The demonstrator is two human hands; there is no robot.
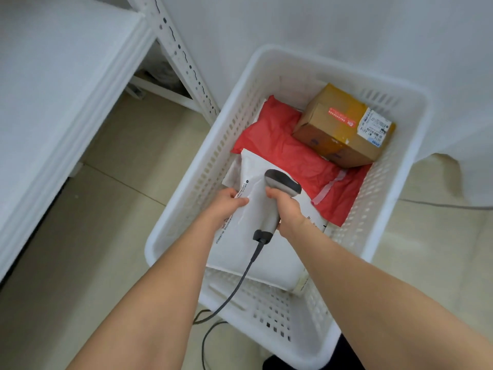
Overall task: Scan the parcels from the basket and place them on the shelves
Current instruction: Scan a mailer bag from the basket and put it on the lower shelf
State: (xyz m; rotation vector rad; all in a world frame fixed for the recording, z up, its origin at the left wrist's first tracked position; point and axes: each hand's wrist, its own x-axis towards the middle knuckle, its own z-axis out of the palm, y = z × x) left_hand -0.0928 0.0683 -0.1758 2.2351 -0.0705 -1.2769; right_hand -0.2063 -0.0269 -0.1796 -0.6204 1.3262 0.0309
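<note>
My left hand (pixel 226 205) pinched the white parcel (pixel 274 265) in the basket (pixel 202 166); my right hand (pixel 289 212) gripped the scanner (pixel 282 180), fingers curled round it. A red parcel (pixel 280 148) lay at twelve o'clock and a box (pixel 338 129) at one.

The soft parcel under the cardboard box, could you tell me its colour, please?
The soft parcel is red, clearest in the head view.

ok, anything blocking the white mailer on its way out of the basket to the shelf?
Nothing lies on it. The left hand pinches the white mailer, which tops the pile. Only the basket wall stands between it and the shelf; the right hand holds the scanner over it.
</note>
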